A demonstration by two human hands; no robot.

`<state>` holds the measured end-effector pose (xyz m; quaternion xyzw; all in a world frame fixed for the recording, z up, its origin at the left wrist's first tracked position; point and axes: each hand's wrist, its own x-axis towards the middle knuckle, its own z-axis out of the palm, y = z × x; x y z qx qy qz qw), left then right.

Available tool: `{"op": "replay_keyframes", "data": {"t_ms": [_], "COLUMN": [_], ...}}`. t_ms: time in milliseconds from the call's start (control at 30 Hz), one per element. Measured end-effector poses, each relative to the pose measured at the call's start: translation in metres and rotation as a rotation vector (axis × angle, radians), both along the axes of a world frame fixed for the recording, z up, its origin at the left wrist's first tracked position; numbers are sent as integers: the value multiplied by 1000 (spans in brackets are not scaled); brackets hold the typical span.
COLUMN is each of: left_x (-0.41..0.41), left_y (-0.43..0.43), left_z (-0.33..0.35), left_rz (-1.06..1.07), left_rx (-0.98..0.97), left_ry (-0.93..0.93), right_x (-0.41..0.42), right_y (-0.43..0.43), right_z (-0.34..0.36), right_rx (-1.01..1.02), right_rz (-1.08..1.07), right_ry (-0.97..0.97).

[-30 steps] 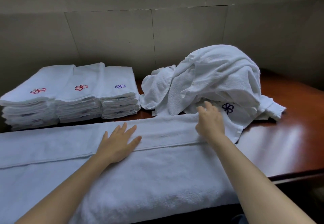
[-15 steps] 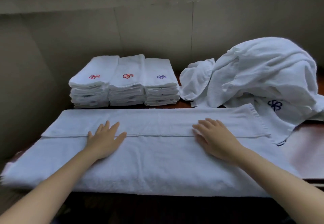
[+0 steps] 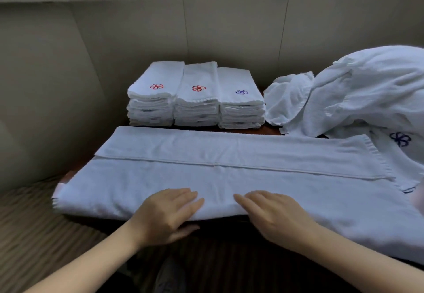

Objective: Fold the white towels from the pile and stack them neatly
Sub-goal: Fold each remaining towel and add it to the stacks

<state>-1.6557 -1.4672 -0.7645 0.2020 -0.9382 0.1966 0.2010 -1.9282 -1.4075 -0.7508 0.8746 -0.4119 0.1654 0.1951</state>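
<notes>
White towel (image 3: 229, 178) under both hands' fingers (image 3: 183, 197)

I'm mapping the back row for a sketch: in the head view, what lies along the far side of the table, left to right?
Red-flower stack → second red-flower stack → blue-flower stack → unfolded towel pile.

Head view looks forward and down, close over the table (image 3: 273, 130).

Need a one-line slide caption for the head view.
Both hands, left and right, rest on a long folded towel; three folded stacks and a pile behind.
</notes>
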Motion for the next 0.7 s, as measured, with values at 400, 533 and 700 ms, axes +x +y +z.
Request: {"op": "replay_keyframes", "data": {"t_ms": [400,533,700], "left_x": [147,154,135], "left_y": [-81,-113,-173], "left_z": [98,87,64], "left_rz": [1078,854,851], "left_rx": [676,793,807], "left_ry": [484,929,1003], "right_x": [-54,-63,-82], "right_y": [-81,-140,-179], "right_z": [46,50,34], "right_rx": [196,342,462], "right_rz": [-739,-766,-859], "right_ry": [-250,-279,-90]}}
